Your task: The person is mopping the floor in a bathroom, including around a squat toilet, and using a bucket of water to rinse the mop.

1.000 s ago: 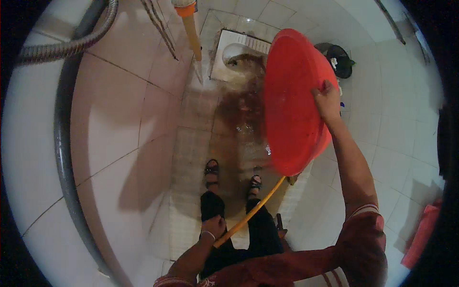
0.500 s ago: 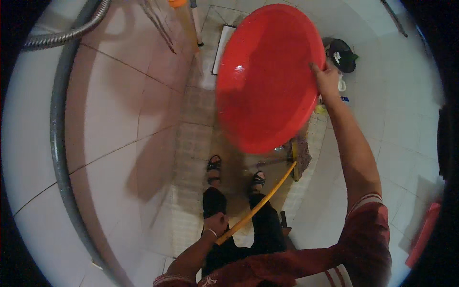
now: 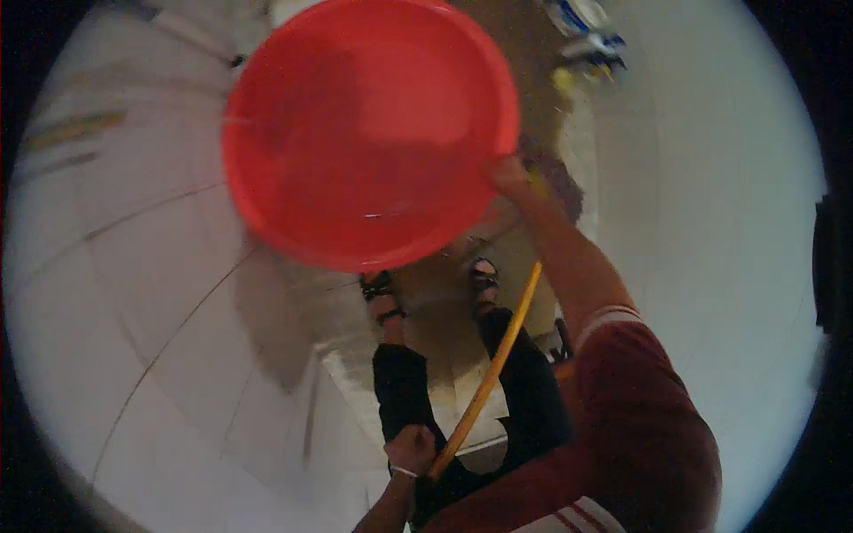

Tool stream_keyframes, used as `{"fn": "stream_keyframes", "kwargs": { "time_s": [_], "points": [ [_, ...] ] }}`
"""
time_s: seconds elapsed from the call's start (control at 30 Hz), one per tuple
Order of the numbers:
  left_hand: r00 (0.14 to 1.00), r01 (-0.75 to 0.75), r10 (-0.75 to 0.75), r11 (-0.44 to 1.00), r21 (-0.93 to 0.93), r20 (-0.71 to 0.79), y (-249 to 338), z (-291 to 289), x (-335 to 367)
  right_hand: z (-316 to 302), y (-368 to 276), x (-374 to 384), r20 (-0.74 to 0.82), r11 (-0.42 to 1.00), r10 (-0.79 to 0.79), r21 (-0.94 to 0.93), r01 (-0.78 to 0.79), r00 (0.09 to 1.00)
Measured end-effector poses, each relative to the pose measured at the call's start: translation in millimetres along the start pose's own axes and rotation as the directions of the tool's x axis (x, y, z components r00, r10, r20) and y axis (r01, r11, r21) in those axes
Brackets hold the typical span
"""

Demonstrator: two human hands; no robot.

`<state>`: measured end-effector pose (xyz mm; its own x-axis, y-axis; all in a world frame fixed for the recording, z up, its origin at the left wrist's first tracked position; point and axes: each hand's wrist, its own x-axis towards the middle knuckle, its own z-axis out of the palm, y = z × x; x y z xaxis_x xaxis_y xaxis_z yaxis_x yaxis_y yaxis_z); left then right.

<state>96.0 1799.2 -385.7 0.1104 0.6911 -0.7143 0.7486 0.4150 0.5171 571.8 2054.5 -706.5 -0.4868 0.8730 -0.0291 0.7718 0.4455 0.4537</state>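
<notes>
My right hand (image 3: 511, 176) grips the right rim of a large round red plastic basin (image 3: 355, 133). The basin is held up with its hollow side facing me, and shiny wet spots show on it. My left hand (image 3: 411, 441) is closed in a fist low down, by my left thigh. Right beside that fist and wrist runs the upper end of a long yellow pole (image 3: 493, 373); whether the fingers hold anything is hidden. The pole slants away to a purplish-brown bristly head (image 3: 562, 185) on the floor, partly behind my right hand.
Dark sandals (image 3: 484, 277) are on my feet, on a wet-looking tiled floor. Pale tiled walls (image 3: 160, 293) rise close on the left and right. Several blue, white and yellow items (image 3: 591, 49) lie along the far right wall. A dark object (image 3: 825, 266) is at the right edge.
The basin has moved left and toward me, and it now faces me more squarely. My right hand has come left with it. My left hand stays by the pole, and the view has shifted.
</notes>
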Motion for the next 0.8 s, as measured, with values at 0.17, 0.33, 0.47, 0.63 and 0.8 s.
{"fn": "stream_keyframes", "kwargs": {
  "time_s": [0.17,0.33,0.47,0.63,0.8],
  "points": [
    [0.999,-0.047,0.050,0.977,0.206,-0.008,-13,-5,-8,17,-177,17,0.237,0.821,0.094,0.531,-0.210,0.967],
    [0.994,0.095,-0.079,0.966,0.241,-0.079,4,-30,-13,-194,-176,81,0.739,-0.331,0.260,0.673,-0.661,0.622],
    [0.899,-0.040,-0.163,0.894,0.446,0.407,47,-16,1,-241,-100,-59,0.948,0.004,0.209,0.243,-0.970,0.238],
    [0.694,0.010,-0.152,0.979,0.201,0.704,56,-8,-44,-285,-132,-162,0.934,-0.458,0.328,0.025,-0.888,-0.143],
    [0.732,0.099,-0.365,0.892,0.441,0.575,190,-76,-99,-284,-174,-173,0.969,-0.899,-0.247,-0.241,-0.367,-0.031]
  ]
}}
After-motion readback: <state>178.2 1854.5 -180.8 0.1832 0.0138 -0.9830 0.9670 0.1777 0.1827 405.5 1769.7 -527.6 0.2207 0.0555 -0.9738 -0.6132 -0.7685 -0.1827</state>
